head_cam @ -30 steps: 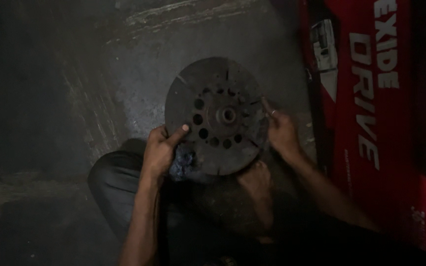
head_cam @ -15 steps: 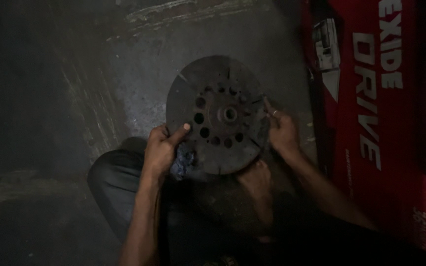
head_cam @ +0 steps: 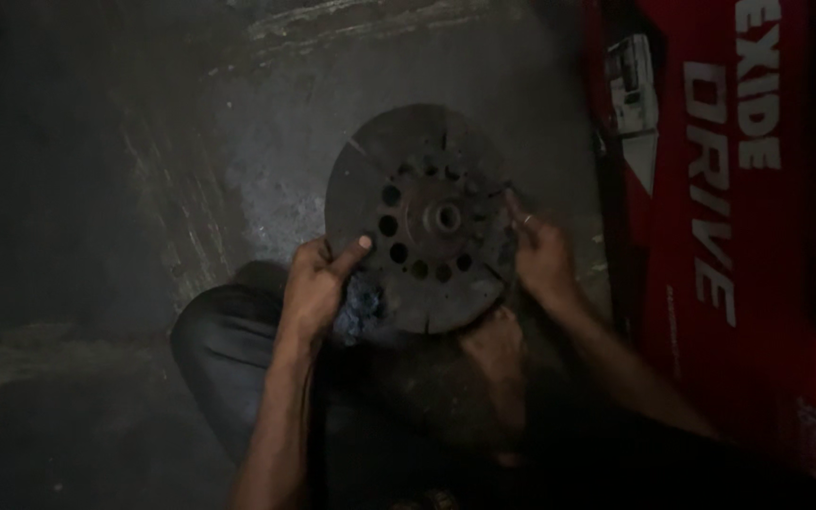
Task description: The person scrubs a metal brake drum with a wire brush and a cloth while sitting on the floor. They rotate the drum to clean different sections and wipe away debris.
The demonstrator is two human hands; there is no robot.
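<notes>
A dark round metal disc point(head_cam: 422, 217) with a ring of holes around a central hub is held up in front of me, tilted toward the camera. My left hand point(head_cam: 318, 283) grips its lower left rim, thumb lying on the face. My right hand point(head_cam: 538, 257) holds the right rim, a ring on one finger. A bluish rag-like lump point(head_cam: 363, 304) shows just under the disc by my left hand. My foot point(head_cam: 495, 364) sits below the disc.
The ground is a stained dark concrete floor point(head_cam: 238, 142). A large red box with white lettering point(head_cam: 739, 217) stands along the right side, close to my right hand. My bent knee in dark trousers point(head_cam: 224, 349) is at lower left.
The disc and both hands have stayed in nearly the same place; the view has drifted slightly. The grip on both rims is unchanged.
</notes>
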